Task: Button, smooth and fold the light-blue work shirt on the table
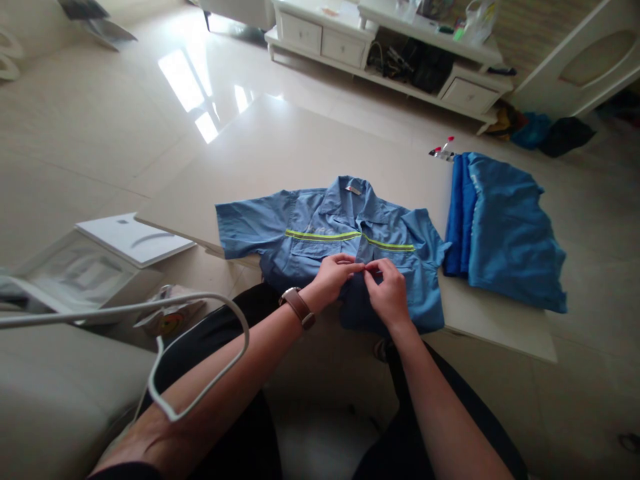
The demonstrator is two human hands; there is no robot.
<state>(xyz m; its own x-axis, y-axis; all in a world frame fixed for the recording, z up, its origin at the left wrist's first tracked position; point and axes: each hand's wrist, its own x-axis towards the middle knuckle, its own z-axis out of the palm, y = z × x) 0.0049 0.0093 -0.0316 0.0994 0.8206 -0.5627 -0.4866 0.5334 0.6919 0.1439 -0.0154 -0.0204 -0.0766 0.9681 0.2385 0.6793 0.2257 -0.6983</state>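
Note:
A blue short-sleeved work shirt (320, 207) with yellow-green stripes across the chest lies face up, collar away from me, its lower part hanging over the table's near edge. My left hand (334, 277) pinches the shirt's front placket below the chest stripe. Close against it, my right hand (387, 290) pinches the same placket from the other side. The fingertips of both hands nearly meet there. Whatever button or hole lies between them is too small to make out.
On the pale table (300, 147), folded blue cloth (515, 233) lies to the right, with red-tipped pens (443, 150) behind it. A white cable (200, 297) loops over my left forearm. A white box (135, 237) stands left; a white cabinet (345, 47) is beyond.

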